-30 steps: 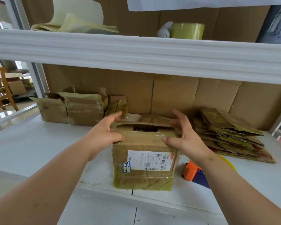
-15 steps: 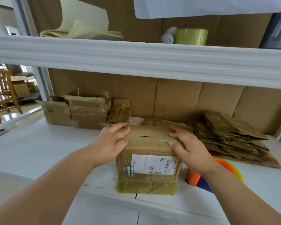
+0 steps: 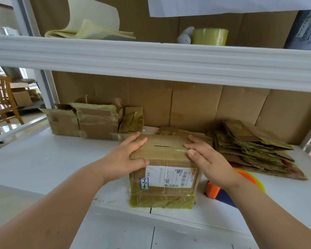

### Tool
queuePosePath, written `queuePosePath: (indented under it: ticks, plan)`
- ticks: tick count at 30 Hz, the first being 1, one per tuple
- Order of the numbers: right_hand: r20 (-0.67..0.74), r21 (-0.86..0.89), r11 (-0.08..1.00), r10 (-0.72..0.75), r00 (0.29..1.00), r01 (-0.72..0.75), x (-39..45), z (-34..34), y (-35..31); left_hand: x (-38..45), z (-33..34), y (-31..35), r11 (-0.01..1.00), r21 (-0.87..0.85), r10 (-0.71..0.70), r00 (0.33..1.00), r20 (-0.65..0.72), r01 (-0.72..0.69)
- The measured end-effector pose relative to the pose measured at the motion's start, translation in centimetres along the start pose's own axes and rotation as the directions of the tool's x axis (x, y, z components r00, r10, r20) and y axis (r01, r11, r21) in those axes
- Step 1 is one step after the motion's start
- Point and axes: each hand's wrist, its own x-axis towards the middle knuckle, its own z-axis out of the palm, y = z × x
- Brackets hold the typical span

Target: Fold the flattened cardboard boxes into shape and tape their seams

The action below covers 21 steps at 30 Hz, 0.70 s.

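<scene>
Box sits upright at the front edge of the white shelf, flaps folded down with a thin slit between them. We press our left hand and right hand flat on the flaps, fingers straight. Flattened boxes are stacked just to the right.

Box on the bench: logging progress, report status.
Left hand and right hand flat on box flaps. Top seam untaped. Tape dispenser beside box.

My left hand and right hand press the box flaps flat on the tabletop.
</scene>
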Motion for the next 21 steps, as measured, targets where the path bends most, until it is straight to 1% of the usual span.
queuePosePath:
  ticks: [1, 4, 6, 8, 10, 12, 14, 16, 17, 21]
  plan:
    - [0.017, 0.019, 1.000, 0.009, 1.000, -0.010, -0.1, -0.1, 0.0, 0.0, 0.0, -0.2, 1.000, -0.026, -0.003, 1.000, 0.007, 0.003]
    - [0.062, 0.067, 0.997, 0.042, 0.997, -0.046, -0.3, 0.0, 0.0, -0.1, 0.2, -0.6, 1.000, -0.007, 0.011, 1.000, -0.005, -0.011]
    - [0.056, 0.194, 0.977, 0.082, 0.995, -0.091, -0.4, 0.4, -0.2, 0.0, 0.4, -0.4, 0.999, -0.044, -0.004, 1.000, -0.018, 0.003]
    - [0.030, 0.343, 0.926, 0.159, 0.987, -0.159, -0.6, 1.0, -0.7, 0.0, 0.5, -0.1, 0.976, -0.213, -0.054, 0.998, -0.024, 0.047]
    - [0.025, 0.417, 0.886, 0.212, 0.977, -0.203, -0.5, 1.5, -0.9, 0.1, 0.6, 0.2, 0.909, -0.403, -0.126, 0.992, -0.024, 0.106]
    - [0.049, 0.448, 0.864, 0.232, 0.971, -0.229, -0.4, 1.4, -1.0, 0.1, 0.8, 0.2, 0.848, -0.523, -0.146, 0.987, -0.072, 0.087]
    - [0.093, 0.465, 0.849, 0.236, 0.967, -0.252, -0.3, 1.1, -0.8, 0.1, 1.0, 0.0, 0.800, -0.597, -0.173, 0.978, -0.119, 0.069]
    - [0.112, 0.445, 0.856, 0.239, 0.964, -0.264, -0.3, 0.9, -0.7, -0.1, 1.2, -0.2, 0.741, -0.666, -0.204, 0.974, -0.102, 0.085]
    - [0.112, 0.441, 0.857, 0.244, 0.963, -0.268, -0.3, 0.9, -0.7, -0.2, 1.2, -0.3, 0.725, -0.683, -0.209, 0.974, -0.090, 0.092]
    - [0.071, 0.461, 0.851, 0.248, 0.966, -0.253, -0.5, 1.1, -1.1, 0.1, 1.3, 0.0, 0.724, -0.682, -0.229, 0.969, -0.092, 0.106]
